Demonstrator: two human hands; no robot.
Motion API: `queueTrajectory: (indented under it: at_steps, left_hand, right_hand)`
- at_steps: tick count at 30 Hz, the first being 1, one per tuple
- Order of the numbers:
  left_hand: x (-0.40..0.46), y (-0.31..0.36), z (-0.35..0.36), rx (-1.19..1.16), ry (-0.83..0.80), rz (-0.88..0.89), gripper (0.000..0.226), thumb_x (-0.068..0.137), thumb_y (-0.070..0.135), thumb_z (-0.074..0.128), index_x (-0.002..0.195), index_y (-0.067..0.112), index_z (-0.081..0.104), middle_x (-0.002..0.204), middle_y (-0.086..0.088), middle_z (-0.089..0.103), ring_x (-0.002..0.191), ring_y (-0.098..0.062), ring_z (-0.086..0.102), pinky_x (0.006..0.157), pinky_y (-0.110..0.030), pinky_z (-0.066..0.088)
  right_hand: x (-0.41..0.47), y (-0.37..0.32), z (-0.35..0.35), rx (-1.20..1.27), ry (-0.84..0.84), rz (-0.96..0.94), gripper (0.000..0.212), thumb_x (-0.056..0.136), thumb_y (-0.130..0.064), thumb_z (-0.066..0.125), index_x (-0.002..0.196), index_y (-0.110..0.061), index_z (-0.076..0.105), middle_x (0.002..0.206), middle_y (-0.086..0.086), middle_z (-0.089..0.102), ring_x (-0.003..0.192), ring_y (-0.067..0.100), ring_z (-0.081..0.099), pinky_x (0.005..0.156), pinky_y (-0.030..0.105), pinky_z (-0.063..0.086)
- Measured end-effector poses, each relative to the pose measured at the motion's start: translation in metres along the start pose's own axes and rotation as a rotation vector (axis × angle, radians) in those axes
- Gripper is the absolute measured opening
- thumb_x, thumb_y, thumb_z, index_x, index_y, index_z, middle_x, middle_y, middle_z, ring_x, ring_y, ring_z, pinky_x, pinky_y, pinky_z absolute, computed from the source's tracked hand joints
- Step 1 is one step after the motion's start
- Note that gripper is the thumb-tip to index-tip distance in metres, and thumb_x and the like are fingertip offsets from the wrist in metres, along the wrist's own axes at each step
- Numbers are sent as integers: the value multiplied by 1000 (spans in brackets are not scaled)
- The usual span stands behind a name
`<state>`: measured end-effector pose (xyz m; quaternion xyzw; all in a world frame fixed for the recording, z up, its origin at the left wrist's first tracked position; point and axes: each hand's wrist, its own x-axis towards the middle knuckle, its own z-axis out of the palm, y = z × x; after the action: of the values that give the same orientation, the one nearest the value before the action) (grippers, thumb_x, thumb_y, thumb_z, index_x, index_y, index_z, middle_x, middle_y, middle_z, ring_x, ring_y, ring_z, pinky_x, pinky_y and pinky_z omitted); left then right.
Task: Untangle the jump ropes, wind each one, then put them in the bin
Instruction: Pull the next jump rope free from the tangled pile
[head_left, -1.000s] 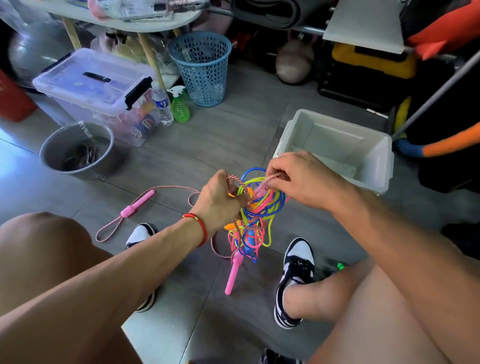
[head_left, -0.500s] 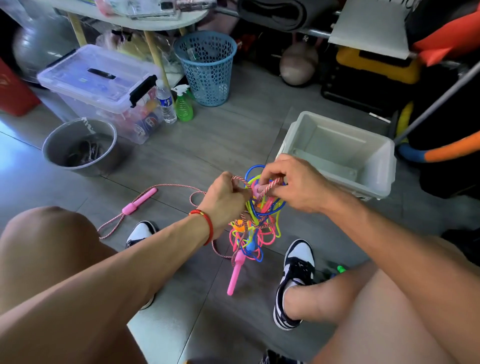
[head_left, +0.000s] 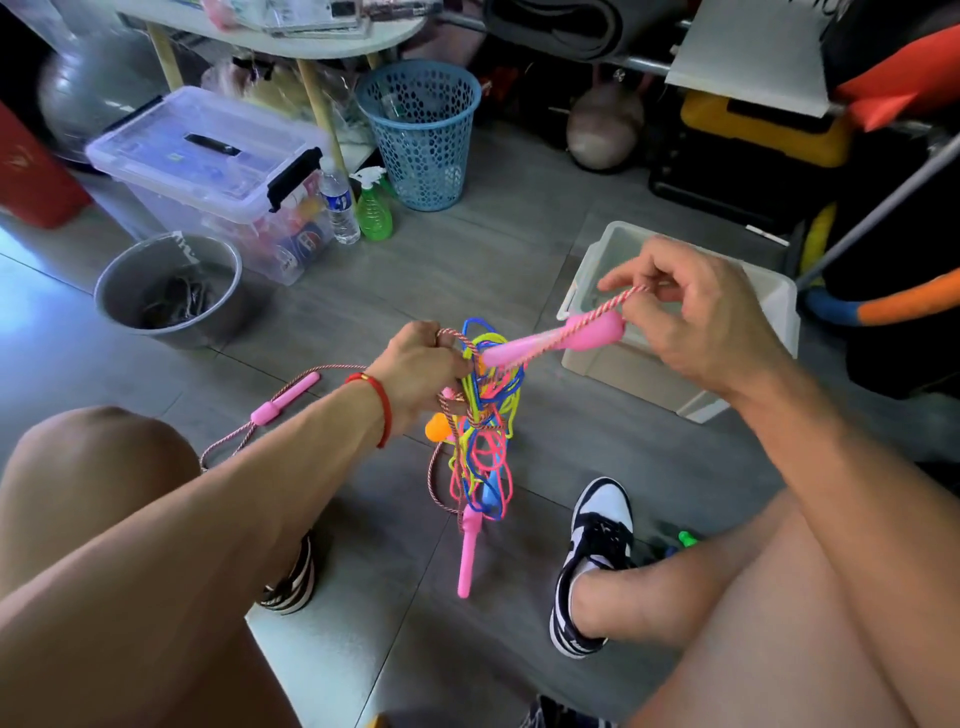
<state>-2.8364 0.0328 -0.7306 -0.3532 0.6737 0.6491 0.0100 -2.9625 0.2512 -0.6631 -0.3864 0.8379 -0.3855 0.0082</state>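
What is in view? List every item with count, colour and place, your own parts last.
tangle: one, blue, yellow and pink ropes, hanging from left hand
braided rope: one, pink and white, pinched by right hand
pink handles: three; one below right hand, one on the floor at left, one hanging under the tangle
orange handle: one, by left wrist
bin: one, white, floor at right
basket: one, blue, by the table leg
box: one, clear, lidded, floor at left
bucket: one, grey, front of box
water bottle: one, clear, beside box
spray bottle: one, green, beside water bottle
shoes: two, black and white, on the feet
left hand: grips tangle
right hand: pinches braided rope
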Motion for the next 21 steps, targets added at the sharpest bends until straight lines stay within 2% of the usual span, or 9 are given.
queueTrajectory:
  at_steps: [3,4,6,8,10,12,15,19,21]
  left_hand:
    - [0,6,-4,73,-22,91,38,86,-13,53,74,20,39,74,0,41,64,-16,43,47,-22,48]
    - [-1,7,-6,85,-17,106,36,82,-11,55,73,20,39,73,1,42,67,-18,43,51,-24,48]
    - [-1,8,-9,91,-15,128,33,75,-6,57,72,22,40,72,2,44,75,-20,45,65,-37,48]
    - [0,6,-11,99,-14,134,36,78,-9,59,72,22,40,71,3,45,78,-22,48,67,-44,50]
    - [-1,7,-9,98,-34,141,41,85,-15,59,75,19,39,73,0,44,72,-22,53,55,-38,57]
    - [-6,10,-5,120,-52,176,41,89,-17,59,77,16,37,78,-4,42,64,-20,52,40,-24,49]
    - [-12,15,-3,148,-63,228,36,90,-16,60,83,12,38,88,-12,41,69,-25,51,37,-16,45]
    - [-12,16,-6,191,-80,268,29,89,-16,60,87,8,43,82,-7,43,56,-8,50,42,-17,48]
    - [-11,15,-9,232,-89,296,30,88,-13,60,86,11,44,78,-5,43,58,-10,50,51,-32,59]
  right_hand:
    - [1,4,-2,61,-87,66,14,76,-34,50,70,-21,48,59,-7,62,57,15,55,57,39,45]
    - [-1,3,2,89,-172,84,15,79,-33,50,73,-19,49,56,-5,58,53,15,51,55,40,44]
    - [-8,3,14,108,-316,94,9,84,-28,53,79,-21,51,59,0,61,56,22,58,61,48,51]
    - [-11,5,23,41,-355,79,7,89,-28,57,86,-23,53,65,1,66,64,27,63,68,47,54]
    - [-8,7,26,-71,-401,69,9,92,-26,64,87,-24,57,69,-3,69,68,21,64,70,40,53]
    - [-7,7,29,-135,-484,50,11,91,-24,70,84,-23,61,72,-8,69,70,12,61,67,27,47]
    - [-8,-1,39,-52,-531,58,12,93,-25,69,83,-22,64,74,-11,69,72,4,59,65,14,42]
    - [1,-7,46,136,-458,112,19,102,-26,56,87,-31,66,71,4,70,61,13,66,65,32,49]
    - [3,-6,46,33,-440,126,21,103,-32,53,89,-32,70,74,9,68,60,19,65,62,33,51]
